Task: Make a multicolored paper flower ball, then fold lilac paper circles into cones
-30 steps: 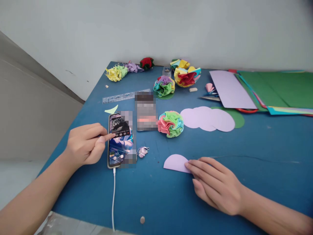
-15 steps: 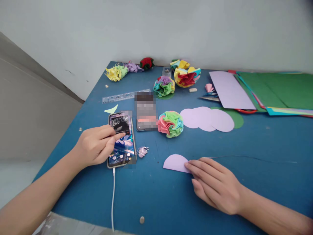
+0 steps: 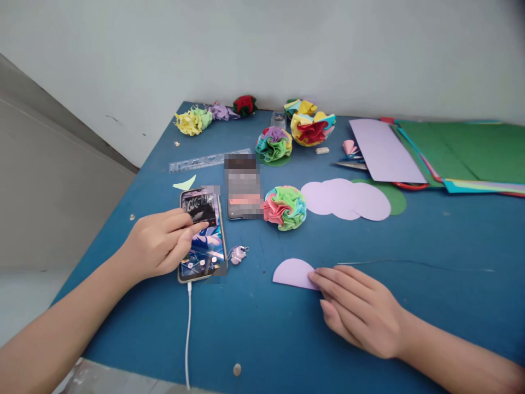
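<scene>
Left forearm in from lower left, bare. Left hand: back up, one finger pointed out, others bent. Right forearm in from lower right. Right hand: fingers extended, close together, thumb apart.

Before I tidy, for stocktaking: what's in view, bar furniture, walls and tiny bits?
Semicircle: 1, lilac, centre
Phones: 2, multicoloured, left
Cable: 1, white, left
Charm: 1, lilac, centre
Ruler: 1, clear, left
Scrap: 1, green, left
Balls: 4, multicoloured, centre
Crumpled papers: several, mixed, back
Box: 1, clear, back
Eraser: 1, white, back
Scissors: unclear, grey, right
Sheets: several, mixed, right
Circles: 5, lilac, green, centre
Thread: 1, dark, right
Left hand: 1, at phone
Right hand: 1, at semicircle
</scene>
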A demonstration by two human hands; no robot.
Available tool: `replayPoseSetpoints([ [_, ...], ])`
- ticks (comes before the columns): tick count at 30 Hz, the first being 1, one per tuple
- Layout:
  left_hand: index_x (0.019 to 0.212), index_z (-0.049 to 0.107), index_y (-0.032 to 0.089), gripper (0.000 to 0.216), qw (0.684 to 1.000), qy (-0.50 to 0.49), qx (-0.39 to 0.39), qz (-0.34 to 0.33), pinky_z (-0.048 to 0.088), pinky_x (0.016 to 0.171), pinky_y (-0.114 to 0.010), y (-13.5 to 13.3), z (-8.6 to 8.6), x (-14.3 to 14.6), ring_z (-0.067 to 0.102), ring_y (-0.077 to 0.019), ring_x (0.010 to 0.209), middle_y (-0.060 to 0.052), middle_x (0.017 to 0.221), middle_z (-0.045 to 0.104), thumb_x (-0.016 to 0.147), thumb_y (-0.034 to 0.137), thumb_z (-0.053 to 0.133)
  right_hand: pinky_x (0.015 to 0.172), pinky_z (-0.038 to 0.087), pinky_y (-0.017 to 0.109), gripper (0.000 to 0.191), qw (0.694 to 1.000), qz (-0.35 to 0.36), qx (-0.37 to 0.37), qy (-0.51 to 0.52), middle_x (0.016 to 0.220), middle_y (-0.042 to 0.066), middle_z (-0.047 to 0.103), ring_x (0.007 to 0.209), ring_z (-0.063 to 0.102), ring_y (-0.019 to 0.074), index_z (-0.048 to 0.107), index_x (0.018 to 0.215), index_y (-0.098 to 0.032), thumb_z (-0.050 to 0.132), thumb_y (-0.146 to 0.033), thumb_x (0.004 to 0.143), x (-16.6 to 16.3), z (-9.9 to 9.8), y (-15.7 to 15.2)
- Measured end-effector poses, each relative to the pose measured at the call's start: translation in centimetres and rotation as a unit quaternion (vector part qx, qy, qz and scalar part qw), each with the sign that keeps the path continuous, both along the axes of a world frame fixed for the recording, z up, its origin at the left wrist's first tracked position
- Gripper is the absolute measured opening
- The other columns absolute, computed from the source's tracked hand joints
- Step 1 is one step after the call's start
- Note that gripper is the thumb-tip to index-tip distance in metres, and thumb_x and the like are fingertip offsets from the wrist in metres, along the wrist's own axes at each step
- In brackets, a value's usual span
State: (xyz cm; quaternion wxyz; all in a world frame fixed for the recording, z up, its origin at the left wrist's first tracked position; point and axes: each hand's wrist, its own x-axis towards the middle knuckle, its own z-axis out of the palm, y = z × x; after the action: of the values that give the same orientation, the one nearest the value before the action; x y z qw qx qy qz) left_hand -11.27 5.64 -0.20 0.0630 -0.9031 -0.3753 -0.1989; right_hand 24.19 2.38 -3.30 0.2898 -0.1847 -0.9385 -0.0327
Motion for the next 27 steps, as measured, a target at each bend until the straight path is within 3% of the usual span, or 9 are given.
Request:
replayPoseSetpoints([
  [9,0.098,0.060,0.012,0.031,0.996,-0.036,0.061,-0.058,0.043,0.051,-0.028,-0.8,0.1,0.0,0.054,-0.0166,0.063,-0.008,0.068,0.058,0.074,0.003,0.042,0.074,0.052,0.038,0.011,1.000,-0.009,0.008,-0.002,0.083,0.009,0.071,0.083,0.066,0.0218,0.060,0.067,-0.012,0.058,-0.014,0.077,-0.2,0.0,0.1],
  [12,0.091,0.061,0.010,0.027,0.989,-0.034,0.097,-0.106,0.045,0.051,-0.030,-2.1,0.7,1.6,0.055,-0.0179,0.062,-0.008,0.064,0.058,0.072,0.006,0.043,0.075,0.048,0.039,0.004,0.999,-0.036,0.006,-0.011,0.086,0.007,0.071,0.084,0.065,0.0218,0.063,0.075,-0.013,0.062,-0.017,0.076,-0.2,0.0,0.1],
  [15,0.082,0.062,0.009,0.020,0.988,-0.035,0.077,-0.132,0.045,0.051,-0.030,-3.7,0.9,4.4,0.055,-0.0173,0.059,-0.006,0.059,0.058,0.074,0.009,0.043,0.073,0.042,0.038,0.018,0.997,-0.073,-0.004,-0.016,0.094,0.006,0.070,0.085,0.064,0.0207,0.063,0.093,-0.013,0.064,-0.018,0.076,-0.3,0.0,0.2],
  [18,0.082,0.063,0.008,0.015,0.992,-0.042,0.035,-0.115,0.046,0.052,-0.030,-4.9,0.5,7.4,0.055,-0.0179,0.061,-0.007,0.064,0.061,0.075,0.014,0.052,0.076,0.038,0.039,0.033,0.993,-0.114,-0.019,-0.031,0.107,0.008,0.066,0.093,0.062,0.0219,0.059,0.108,-0.012,0.064,-0.026,0.078,-0.3,0.2,0.3],
  [21,0.095,0.063,0.009,0.023,0.998,-0.033,-0.036,-0.031,0.050,0.068,-0.036,-5.2,-0.2,9.7,0.057,-0.0213,0.077,-0.009,0.079,0.063,0.077,0.022,0.057,0.081,0.036,0.041,0.042,0.987,-0.149,-0.046,-0.041,0.114,0.010,0.062,0.100,0.058,0.0239,0.054,0.115,-0.011,0.063,-0.031,0.079,-0.4,0.2,0.4],
  [24,0.103,0.060,0.009,0.030,0.994,-0.026,-0.104,0.010,0.048,0.075,-0.039,-4.9,-0.7,11.1,0.054,-0.0233,0.087,-0.011,0.094,0.061,0.081,0.029,0.054,0.083,0.036,0.040,0.032,0.985,-0.146,-0.085,-0.021,0.107,0.007,0.065,0.097,0.058,0.0207,0.056,0.110,-0.014,0.062,-0.023,0.080,-0.4,0.1,0.6],
  [27,0.105,0.058,0.010,0.031,0.994,-0.025,-0.108,0.011,0.046,0.073,-0.039,-4.4,-1.0,11.8,0.053,-0.0240,0.089,-0.012,0.098,0.061,0.083,0.030,0.052,0.082,0.037,0.038,0.026,0.988,-0.113,-0.109,0.007,0.096,0.005,0.067,0.091,0.058,0.0173,0.058,0.105,-0.015,0.061,-0.012,0.079,-0.4,-0.3,0.7],
])
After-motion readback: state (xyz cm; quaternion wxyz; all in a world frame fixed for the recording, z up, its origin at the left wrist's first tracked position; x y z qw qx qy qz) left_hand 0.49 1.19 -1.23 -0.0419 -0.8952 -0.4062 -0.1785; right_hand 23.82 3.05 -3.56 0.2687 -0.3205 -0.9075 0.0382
